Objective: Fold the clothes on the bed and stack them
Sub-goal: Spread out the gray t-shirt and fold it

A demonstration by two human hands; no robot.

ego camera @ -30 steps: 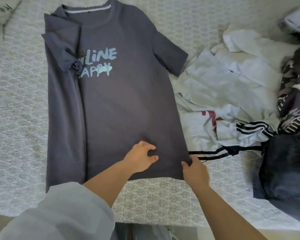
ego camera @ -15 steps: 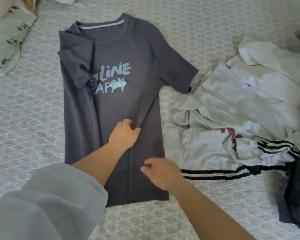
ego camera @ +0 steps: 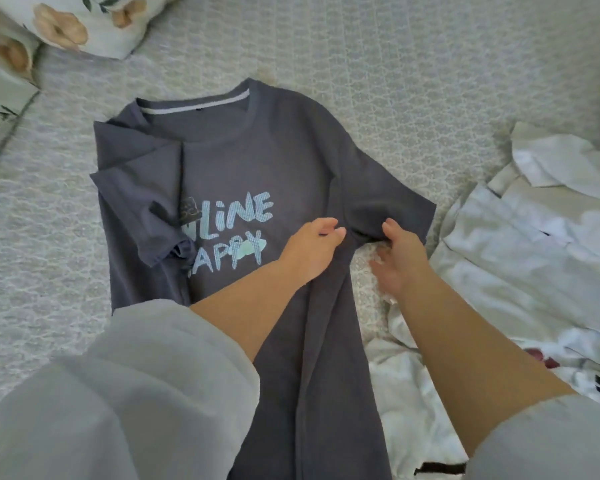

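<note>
Change: our hands have come up from the hem to the chest of the grey T-shirt (ego camera: pixel 291 161); its right side below the sleeve now lies folded over the body, where a second ago it lay spread out flat.
Meaning: we judge both long sides are nearly in; only the right sleeve (ego camera: pixel 388 202) is left sticking out before the crosswise fold.
Left hand (ego camera: pixel 312 247): rests on the shirt by the print, fingers loosely bent, holding the fold line down.
Right hand (ego camera: pixel 400 254): thumb and fingers pinch the lower edge of the right sleeve.
Shirt place: flat on the bed (ego camera: pixel 395 64), collar away from us.
Edges: left sleeve already folded in, a bit bunched.
Room: bare bedspread above and left; pile of white clothes (ego camera: pixel 534 254) just beside the right sleeve; floral pillow (ego camera: pixel 84 22) well apart.
</note>
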